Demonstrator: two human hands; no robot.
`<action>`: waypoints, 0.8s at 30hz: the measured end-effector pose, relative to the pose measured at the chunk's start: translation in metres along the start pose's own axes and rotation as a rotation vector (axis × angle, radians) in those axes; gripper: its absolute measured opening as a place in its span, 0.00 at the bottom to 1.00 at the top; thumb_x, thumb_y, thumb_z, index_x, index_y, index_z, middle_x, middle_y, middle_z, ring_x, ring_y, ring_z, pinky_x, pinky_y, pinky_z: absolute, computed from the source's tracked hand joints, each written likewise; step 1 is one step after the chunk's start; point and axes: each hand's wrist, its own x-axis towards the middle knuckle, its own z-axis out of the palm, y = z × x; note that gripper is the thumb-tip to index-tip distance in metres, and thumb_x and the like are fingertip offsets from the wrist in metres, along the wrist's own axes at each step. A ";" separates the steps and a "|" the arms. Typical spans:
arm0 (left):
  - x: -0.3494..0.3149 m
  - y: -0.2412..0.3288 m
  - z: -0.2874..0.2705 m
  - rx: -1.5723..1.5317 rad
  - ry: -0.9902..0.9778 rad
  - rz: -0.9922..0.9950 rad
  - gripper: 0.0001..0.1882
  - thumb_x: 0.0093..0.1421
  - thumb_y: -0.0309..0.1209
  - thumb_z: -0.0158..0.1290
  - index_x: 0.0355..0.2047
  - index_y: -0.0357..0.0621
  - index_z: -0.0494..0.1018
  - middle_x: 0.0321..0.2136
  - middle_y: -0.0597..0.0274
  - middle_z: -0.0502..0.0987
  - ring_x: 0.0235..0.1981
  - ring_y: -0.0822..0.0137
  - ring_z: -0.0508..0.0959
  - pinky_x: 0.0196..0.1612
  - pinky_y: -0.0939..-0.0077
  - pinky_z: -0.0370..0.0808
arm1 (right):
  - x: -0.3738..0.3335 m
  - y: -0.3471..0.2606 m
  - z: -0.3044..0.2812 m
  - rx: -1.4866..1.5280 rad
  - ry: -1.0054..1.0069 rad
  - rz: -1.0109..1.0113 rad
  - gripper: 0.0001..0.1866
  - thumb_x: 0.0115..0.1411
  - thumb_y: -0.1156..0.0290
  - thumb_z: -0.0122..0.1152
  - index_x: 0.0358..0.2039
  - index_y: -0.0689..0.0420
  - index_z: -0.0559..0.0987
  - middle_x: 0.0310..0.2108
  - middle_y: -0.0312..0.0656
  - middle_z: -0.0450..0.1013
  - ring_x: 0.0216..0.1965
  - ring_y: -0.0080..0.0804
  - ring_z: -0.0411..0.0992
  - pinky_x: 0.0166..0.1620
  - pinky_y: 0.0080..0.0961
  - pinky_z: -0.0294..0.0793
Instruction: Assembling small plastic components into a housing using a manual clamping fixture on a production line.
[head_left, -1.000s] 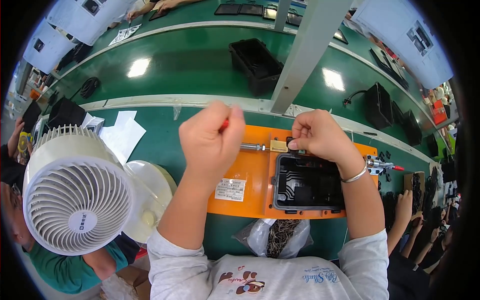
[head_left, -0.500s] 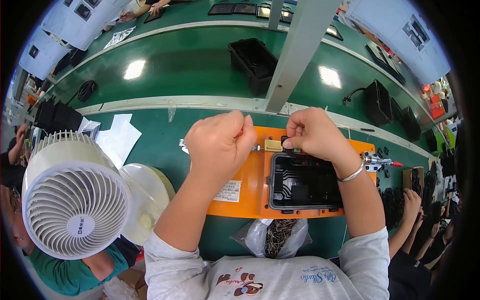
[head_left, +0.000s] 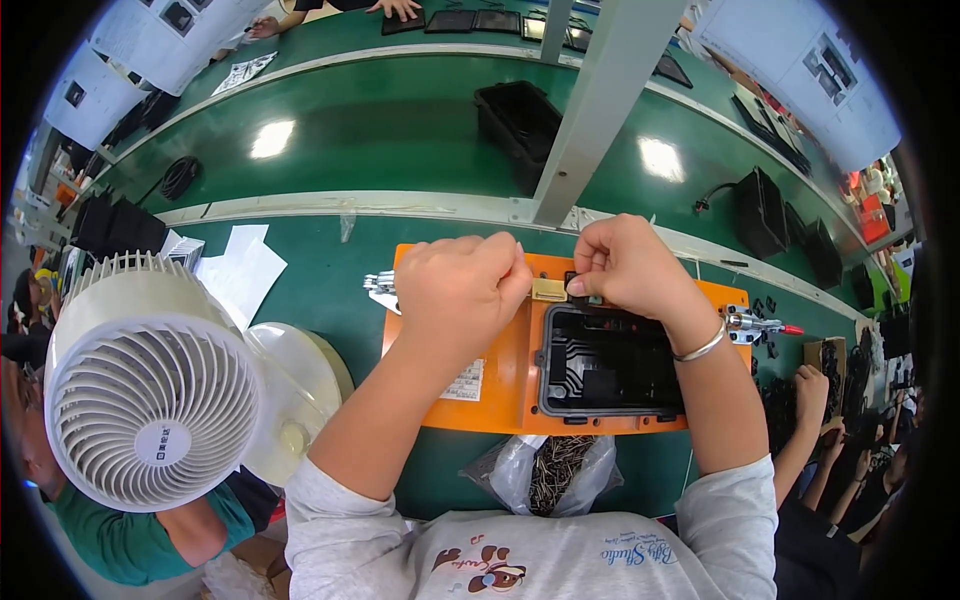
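Observation:
An orange fixture plate (head_left: 510, 385) lies before me with a black plastic box (head_left: 610, 370) seated in it, its hollow side up. My left hand (head_left: 465, 285) is a closed fist over the left part of the plate, around the handle of a toggle clamp (head_left: 380, 282); the handle itself is hidden by my fingers. A brass-coloured block (head_left: 548, 290) sits between my hands at the box's far edge. There my right hand (head_left: 625, 265) pinches a small black part (head_left: 570, 280) with thumb and forefinger, mostly covered by the fingers.
A second toggle clamp (head_left: 765, 327) with a red tip is at the plate's right end. Near me lies a bag of screws (head_left: 560, 475). A white fan (head_left: 155, 400) stands left. Beyond the rail, a black box (head_left: 520, 125) rests by a post (head_left: 600, 110). Co-workers' hands show at right and far left.
My left fist has moved a little to the right and its wrist has turned, covering the red handle that showed before. My right hand stays in place. Boxes beyond the rail have shifted slightly right.

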 end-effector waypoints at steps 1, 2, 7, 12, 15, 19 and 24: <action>0.000 0.000 0.001 -0.001 0.002 0.004 0.09 0.45 0.28 0.56 0.14 0.47 0.66 0.09 0.66 0.67 0.13 0.65 0.70 0.18 0.70 0.62 | 0.000 0.001 0.000 0.005 0.000 0.006 0.11 0.39 0.77 0.71 0.18 0.65 0.75 0.16 0.44 0.71 0.19 0.32 0.69 0.25 0.26 0.68; 0.000 0.000 0.001 -0.003 0.005 0.008 0.09 0.45 0.28 0.56 0.14 0.48 0.67 0.09 0.67 0.68 0.13 0.65 0.71 0.18 0.71 0.61 | -0.001 0.001 0.000 0.003 0.000 0.005 0.11 0.39 0.77 0.71 0.18 0.65 0.75 0.16 0.44 0.71 0.19 0.32 0.69 0.25 0.26 0.68; 0.001 -0.004 -0.003 -0.062 0.063 -0.009 0.10 0.47 0.28 0.57 0.15 0.45 0.66 0.09 0.65 0.67 0.12 0.64 0.69 0.17 0.71 0.62 | 0.000 0.004 -0.002 0.056 -0.029 0.026 0.10 0.41 0.77 0.70 0.19 0.64 0.75 0.15 0.40 0.70 0.18 0.26 0.69 0.23 0.23 0.67; 0.005 -0.013 -0.020 -0.454 0.273 -0.232 0.15 0.58 0.27 0.54 0.16 0.40 0.64 0.11 0.67 0.63 0.12 0.74 0.62 0.17 0.79 0.58 | 0.000 0.006 -0.003 0.171 -0.082 0.055 0.08 0.47 0.82 0.66 0.21 0.64 0.74 0.16 0.32 0.69 0.16 0.14 0.64 0.19 0.13 0.62; 0.012 -0.016 -0.035 -0.649 0.404 -0.366 0.16 0.62 0.27 0.50 0.17 0.42 0.63 0.12 0.70 0.61 0.14 0.80 0.57 0.17 0.82 0.53 | -0.001 0.004 -0.005 0.164 -0.085 0.060 0.07 0.47 0.82 0.66 0.21 0.64 0.74 0.16 0.32 0.69 0.17 0.14 0.64 0.20 0.13 0.63; 0.014 -0.032 -0.044 -0.890 0.555 -0.460 0.16 0.65 0.29 0.45 0.19 0.44 0.60 0.12 0.69 0.59 0.13 0.80 0.54 0.17 0.83 0.49 | -0.002 0.005 -0.005 0.159 -0.081 0.042 0.07 0.48 0.81 0.66 0.21 0.64 0.74 0.17 0.32 0.70 0.18 0.13 0.65 0.21 0.13 0.64; 0.017 -0.040 -0.055 -1.029 0.704 -0.552 0.15 0.65 0.30 0.46 0.20 0.45 0.60 0.11 0.73 0.57 0.14 0.80 0.53 0.18 0.84 0.50 | -0.004 0.004 -0.007 0.203 -0.072 0.055 0.07 0.47 0.80 0.67 0.21 0.64 0.75 0.17 0.34 0.70 0.18 0.16 0.67 0.21 0.16 0.66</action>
